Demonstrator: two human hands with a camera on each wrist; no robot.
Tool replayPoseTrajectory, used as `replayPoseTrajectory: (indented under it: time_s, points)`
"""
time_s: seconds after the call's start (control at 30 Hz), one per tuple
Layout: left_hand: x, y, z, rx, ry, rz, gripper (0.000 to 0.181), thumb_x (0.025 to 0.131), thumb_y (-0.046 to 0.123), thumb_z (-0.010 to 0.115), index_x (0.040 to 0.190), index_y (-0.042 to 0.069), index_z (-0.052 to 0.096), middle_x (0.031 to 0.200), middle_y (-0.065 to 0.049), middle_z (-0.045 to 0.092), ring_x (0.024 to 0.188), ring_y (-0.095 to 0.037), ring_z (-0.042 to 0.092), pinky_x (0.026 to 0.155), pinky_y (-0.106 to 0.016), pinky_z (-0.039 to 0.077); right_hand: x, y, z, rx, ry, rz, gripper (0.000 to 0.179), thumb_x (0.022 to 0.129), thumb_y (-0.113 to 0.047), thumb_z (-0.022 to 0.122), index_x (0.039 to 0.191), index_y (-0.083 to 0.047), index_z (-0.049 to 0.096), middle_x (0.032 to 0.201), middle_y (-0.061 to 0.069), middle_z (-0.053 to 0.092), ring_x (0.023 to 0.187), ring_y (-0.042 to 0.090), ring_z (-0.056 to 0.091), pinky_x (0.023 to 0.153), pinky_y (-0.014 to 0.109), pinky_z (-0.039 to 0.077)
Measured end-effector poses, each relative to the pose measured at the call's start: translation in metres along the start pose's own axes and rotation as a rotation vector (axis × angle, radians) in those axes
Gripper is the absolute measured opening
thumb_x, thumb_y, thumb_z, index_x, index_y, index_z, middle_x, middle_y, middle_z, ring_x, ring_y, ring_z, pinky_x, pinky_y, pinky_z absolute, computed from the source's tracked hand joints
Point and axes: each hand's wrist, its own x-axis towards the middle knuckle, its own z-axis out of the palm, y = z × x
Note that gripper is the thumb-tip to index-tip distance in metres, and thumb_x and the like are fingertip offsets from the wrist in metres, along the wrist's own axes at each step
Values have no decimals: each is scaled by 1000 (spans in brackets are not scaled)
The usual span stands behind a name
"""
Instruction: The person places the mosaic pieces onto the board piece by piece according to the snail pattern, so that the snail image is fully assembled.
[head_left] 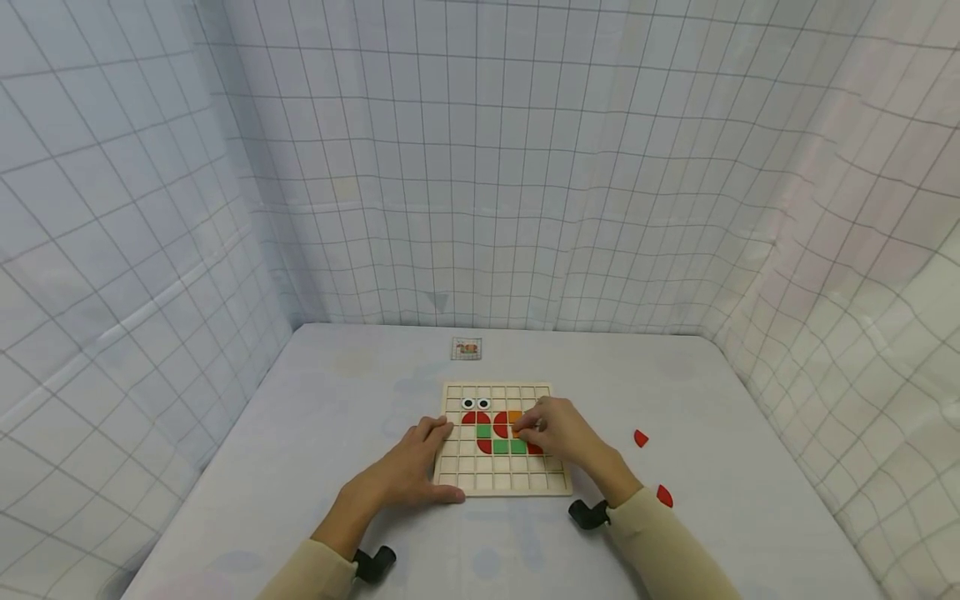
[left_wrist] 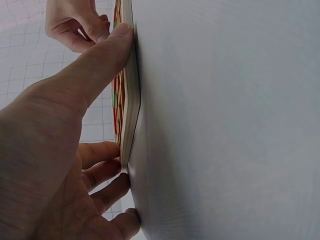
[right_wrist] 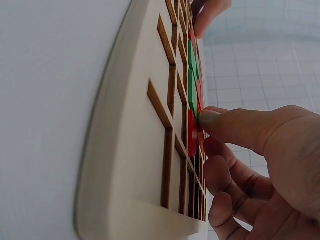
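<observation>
A pale wooden grid board (head_left: 502,482) lies on the table with coloured tiles set in its cells. My left hand (head_left: 405,467) rests spread at its near left corner. The left thumb (left_wrist: 112,42) lies along the board's near rim, while the other fingers touch the left side. Over the right half of the board, my right hand (head_left: 566,429) pinches a small orange tile (head_left: 516,432), mostly hidden by the fingertips. Around it sit another orange tile (head_left: 514,416), red rounded tiles (head_left: 500,425), green square tiles (head_left: 500,447) and two eye tiles (head_left: 483,403).
Two loose red quarter-round tiles lie right of the board, one farther off (head_left: 641,437) and one beside the right sleeve (head_left: 664,496). Behind the board is a small picture card (head_left: 467,349). Grid-patterned curtains (head_left: 480,167) enclose the table at the back and sides.
</observation>
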Motion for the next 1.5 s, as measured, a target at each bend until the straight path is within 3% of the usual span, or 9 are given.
replayPoseTrajectory:
  time_s: [0.4, 0.57, 0.77, 1.2, 1.5]
  points:
    - [0, 1, -1, -9, 0, 12, 121, 89, 58, 100, 178, 2, 41, 184, -22, 38, 163, -44, 47, 132, -65, 49, 4, -2, 3, 33, -10, 12, 11, 105, -10, 87, 109, -17, 95, 112, -1, 85, 88, 12, 59, 74, 22, 52]
    - [0, 0, 0, -8, -2, 12, 121, 89, 58, 100, 178, 2, 40, 184, -22, 38, 163, -45, 47, 133, -65, 48, 2, -1, 2, 15, 6, 1, 10, 106, -11, 86, 109, -17, 94, 112, -2, 86, 88, 10, 61, 78, 23, 55]
    - [1, -1, 0, -7, 8, 20, 122, 88, 57, 101, 178, 1, 41, 184, -23, 38, 163, -46, 48, 132, -66, 49, -4, 2, -5, 13, 31, 51, 8, 106, -15, 87, 110, -18, 93, 108, -5, 83, 89, 11, 63, 81, 26, 56]
    - [0, 1, -1, -23, 11, 5, 123, 88, 56, 102, 178, -1, 40, 183, -22, 39, 164, -45, 46, 134, -65, 47, -29, 40, -27, -21, 109, 80, 11, 104, -11, 88, 114, -15, 90, 105, -2, 81, 88, 10, 64, 79, 26, 56]
    - [0, -1, 0, -17, 7, 6, 123, 88, 57, 102, 178, 0, 40, 184, -23, 39, 164, -44, 46, 134, -65, 47, -52, 73, -52, -48, 146, 157, 17, 104, -10, 86, 121, -13, 89, 110, 6, 80, 91, 15, 69, 80, 31, 59]
